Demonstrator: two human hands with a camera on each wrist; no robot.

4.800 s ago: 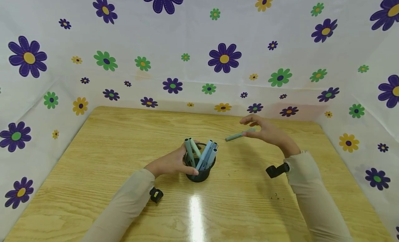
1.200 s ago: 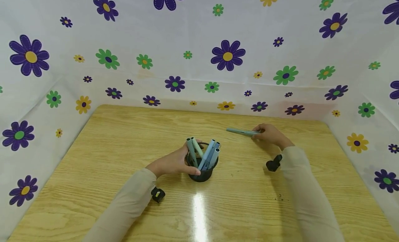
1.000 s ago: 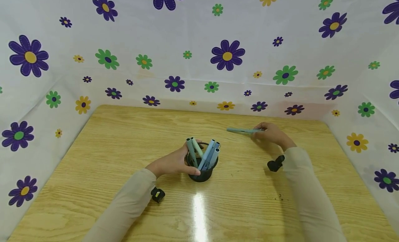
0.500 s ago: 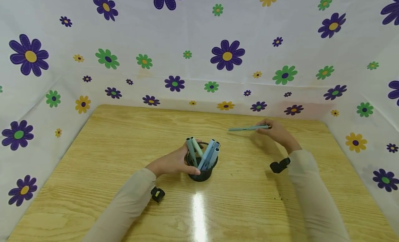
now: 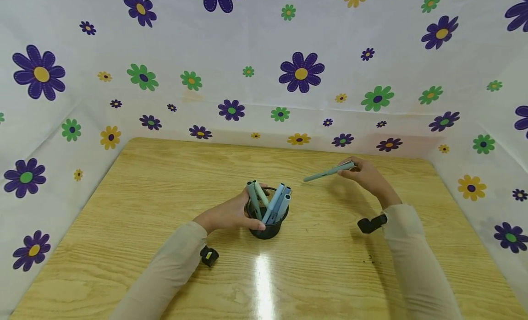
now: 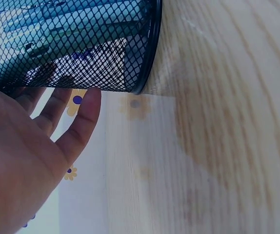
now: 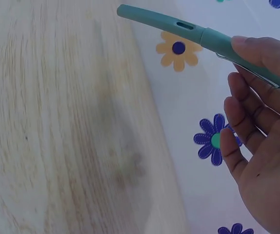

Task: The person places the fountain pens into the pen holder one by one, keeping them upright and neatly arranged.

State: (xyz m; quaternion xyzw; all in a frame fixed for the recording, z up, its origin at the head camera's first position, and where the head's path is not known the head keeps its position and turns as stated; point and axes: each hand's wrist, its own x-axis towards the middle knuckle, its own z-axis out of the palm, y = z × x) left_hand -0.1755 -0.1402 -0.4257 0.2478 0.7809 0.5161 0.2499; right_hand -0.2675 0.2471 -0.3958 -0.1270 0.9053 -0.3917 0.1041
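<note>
A black mesh pen cup (image 5: 266, 231) stands mid-table with several green and blue pens (image 5: 273, 205) leaning in it. My left hand (image 5: 231, 214) grips the cup from its left side, thumb at the front of the rim. In the left wrist view the fingers lie along the cup's mesh wall (image 6: 101, 58). My right hand (image 5: 365, 175) pinches a teal fountain pen (image 5: 326, 173) by its capped end, between thumb and forefinger. The right wrist view shows the pen's clip (image 7: 250, 72) under the thumb and its barrel (image 7: 159, 22) pointing away from the hand; the other fingers are loosely bent.
The wooden table (image 5: 165, 173) ends at a white cloth backdrop (image 5: 231, 45) with printed flowers, which rises at the back and both sides. A few dark specks (image 5: 369, 260) lie on the table near the right forearm. Black camera mounts sit on both wrists.
The right hand has taken hold of the teal pen, which lay on the table, and raised it, its free end now tilted down toward the left. The left hand stays on the cup.
</note>
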